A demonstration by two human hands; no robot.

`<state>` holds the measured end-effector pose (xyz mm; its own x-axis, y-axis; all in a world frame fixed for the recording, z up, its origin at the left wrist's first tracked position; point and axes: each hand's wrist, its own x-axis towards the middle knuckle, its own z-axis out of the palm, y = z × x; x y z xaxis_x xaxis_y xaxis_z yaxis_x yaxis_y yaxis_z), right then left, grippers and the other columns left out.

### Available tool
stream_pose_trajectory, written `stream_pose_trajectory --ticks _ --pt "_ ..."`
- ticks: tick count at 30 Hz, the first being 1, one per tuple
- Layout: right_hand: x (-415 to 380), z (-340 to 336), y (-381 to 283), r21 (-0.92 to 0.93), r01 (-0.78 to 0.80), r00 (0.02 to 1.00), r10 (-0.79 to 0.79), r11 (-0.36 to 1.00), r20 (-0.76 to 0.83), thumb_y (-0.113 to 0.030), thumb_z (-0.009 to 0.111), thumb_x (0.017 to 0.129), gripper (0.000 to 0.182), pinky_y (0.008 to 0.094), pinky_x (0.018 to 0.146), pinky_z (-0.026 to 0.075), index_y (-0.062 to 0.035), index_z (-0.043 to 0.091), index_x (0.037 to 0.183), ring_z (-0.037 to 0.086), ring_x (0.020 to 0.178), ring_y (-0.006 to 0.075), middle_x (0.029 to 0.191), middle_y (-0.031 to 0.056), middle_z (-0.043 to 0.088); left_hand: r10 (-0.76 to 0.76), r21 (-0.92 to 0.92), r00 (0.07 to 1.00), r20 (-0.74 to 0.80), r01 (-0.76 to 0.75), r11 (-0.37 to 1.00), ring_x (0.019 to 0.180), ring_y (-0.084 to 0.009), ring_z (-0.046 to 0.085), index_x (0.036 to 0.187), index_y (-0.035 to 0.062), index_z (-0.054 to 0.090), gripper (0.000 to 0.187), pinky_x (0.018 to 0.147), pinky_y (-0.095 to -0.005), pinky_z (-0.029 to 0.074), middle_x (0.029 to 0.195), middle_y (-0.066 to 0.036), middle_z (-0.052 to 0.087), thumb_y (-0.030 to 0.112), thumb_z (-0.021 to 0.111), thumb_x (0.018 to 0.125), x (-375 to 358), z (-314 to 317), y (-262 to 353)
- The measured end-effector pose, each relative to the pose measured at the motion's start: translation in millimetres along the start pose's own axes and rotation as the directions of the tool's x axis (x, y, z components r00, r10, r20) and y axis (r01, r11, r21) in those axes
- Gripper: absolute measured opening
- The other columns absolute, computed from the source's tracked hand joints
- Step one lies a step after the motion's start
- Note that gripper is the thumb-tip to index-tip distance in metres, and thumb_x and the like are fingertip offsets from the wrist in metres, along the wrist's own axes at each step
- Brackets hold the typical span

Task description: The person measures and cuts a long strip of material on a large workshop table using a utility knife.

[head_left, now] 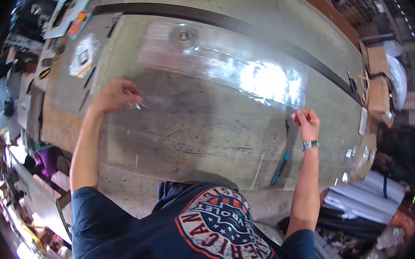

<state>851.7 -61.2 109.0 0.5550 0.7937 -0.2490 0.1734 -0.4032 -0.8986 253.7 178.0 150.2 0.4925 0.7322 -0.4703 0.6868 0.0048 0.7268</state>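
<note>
Left hand [115, 95]: fingers curled closed, pinching the left edge of a clear plastic sheet [204, 114]. Right hand [307, 121]: closed in a fist, gripping the sheet's right edge. The sheet lies spread across the worktable [237, 5]. A blue-handled tool [280, 168] lies just below the right hand. Clutter borders both table ends.

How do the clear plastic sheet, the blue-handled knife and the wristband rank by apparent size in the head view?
1. clear plastic sheet
2. blue-handled knife
3. wristband
</note>
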Motion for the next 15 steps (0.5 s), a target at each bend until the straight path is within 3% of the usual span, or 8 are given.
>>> stream_pose_trajectory --ticks 6,10,15 --pt "62.6 -15.7 4.2 -0.154 -0.07 0.984 0.043 0.986 -0.17 -0.01 0.074 0.094 0.013 0.0296 0.059 0.053 -0.0014 0.064 0.094 0.067 0.067 0.014 0.08 0.0059 0.071 0.131 0.119 0.947 -0.294 -0.1 0.988 0.073 -0.0147 0.065 0.094 -0.0043 0.074 0.026 0.067 -0.0336 0.051 0.077 -0.009 0.072 0.019 0.08 0.084 96.8 -34.8 -2.8" --pt "101.4 -24.0 45.5 -0.21 -0.076 0.977 0.031 0.975 -0.211 -0.013 0.076 0.093 0.016 0.0289 0.053 0.047 -0.0005 0.068 0.095 0.064 0.06 0.013 0.078 0.0045 0.071 0.151 0.278 0.923 -0.353 -0.051 0.959 0.073 -0.017 0.064 0.098 -0.0043 0.074 0.03 0.07 -0.0341 0.051 0.08 -0.012 0.071 0.023 0.079 0.086 125.8 -32.2 -11.7" --pt "101.5 -34.7 57.8 -0.332 -0.15 0.966 0.066 0.931 -0.251 -0.015 0.081 0.089 0.02 0.0332 0.058 0.052 0.0013 0.071 0.095 0.065 0.065 0.0138 0.077 0.0068 0.071 0.12 0.161 0.858 -0.499 -0.044 0.986 0.082 -0.0185 0.07 0.108 -0.0004 0.074 0.025 0.077 -0.0336 0.054 0.094 -0.012 0.076 0.019 0.076 0.093 132.4 -12.0 -33.8"
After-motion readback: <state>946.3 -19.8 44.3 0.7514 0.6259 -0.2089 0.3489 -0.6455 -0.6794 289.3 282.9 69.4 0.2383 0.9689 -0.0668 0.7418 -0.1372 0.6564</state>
